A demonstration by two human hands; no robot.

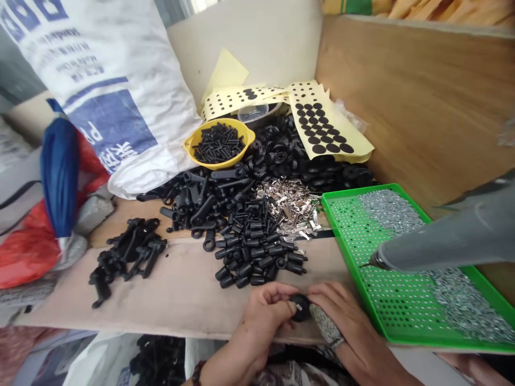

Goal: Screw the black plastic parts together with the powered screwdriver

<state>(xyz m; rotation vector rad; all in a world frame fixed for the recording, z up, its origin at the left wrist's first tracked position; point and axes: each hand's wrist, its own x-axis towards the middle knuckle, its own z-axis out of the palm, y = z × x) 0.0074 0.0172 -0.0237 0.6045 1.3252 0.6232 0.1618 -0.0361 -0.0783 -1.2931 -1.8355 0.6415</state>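
Observation:
Both my hands meet at the near edge of the bench over a small round black part (300, 307) with a bit of metal showing in it. My left hand (263, 316) is curled, its fingers pinching the part from the left. My right hand (341, 319) closes on it from the right, with a knitted guard on the thumb. A grey power screwdriver (446, 236) hangs at the right, its bit pointing left over the green tray (364, 303).
Several heaps lie behind the hands: black caps (253, 257), black levers (129, 252), metal clips (287, 203), round black parts (289, 155). A yellow bowl (219, 142) holds black screws. The green tray holds small silver screws (462, 300). Sticker sheets (322, 126), a white sack (108, 80) and a wooden wall (422, 96) surround the bench.

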